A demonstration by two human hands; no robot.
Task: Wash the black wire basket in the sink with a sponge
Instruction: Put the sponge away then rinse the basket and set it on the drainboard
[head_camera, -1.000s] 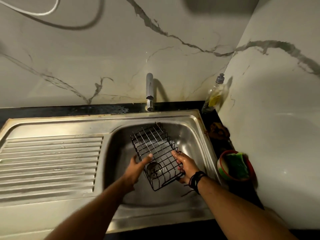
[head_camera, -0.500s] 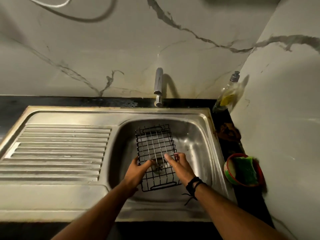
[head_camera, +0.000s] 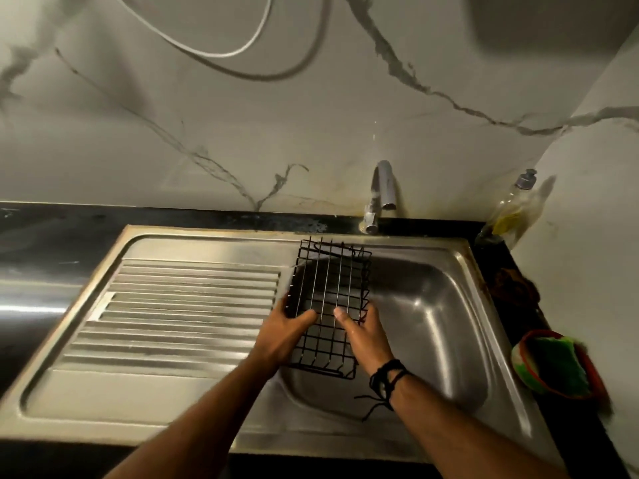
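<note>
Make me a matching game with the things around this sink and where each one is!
Things:
1. black wire basket
2. green sponge
3. soap bottle
4. tap

Places:
A. in a red-rimmed bowl on the counter
B. in the back right corner by the wall
C. held in both hands over the sink
D. behind the basin, against the wall

Pairs: 1-C, 2-A, 3-B, 4-D

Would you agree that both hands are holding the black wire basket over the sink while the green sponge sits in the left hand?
Not quite. In the head view the left hand and right hand both grip the black wire basket over the sink, but the green sponge is in neither hand; it rests in a red-rimmed bowl on the counter to the right.
</note>
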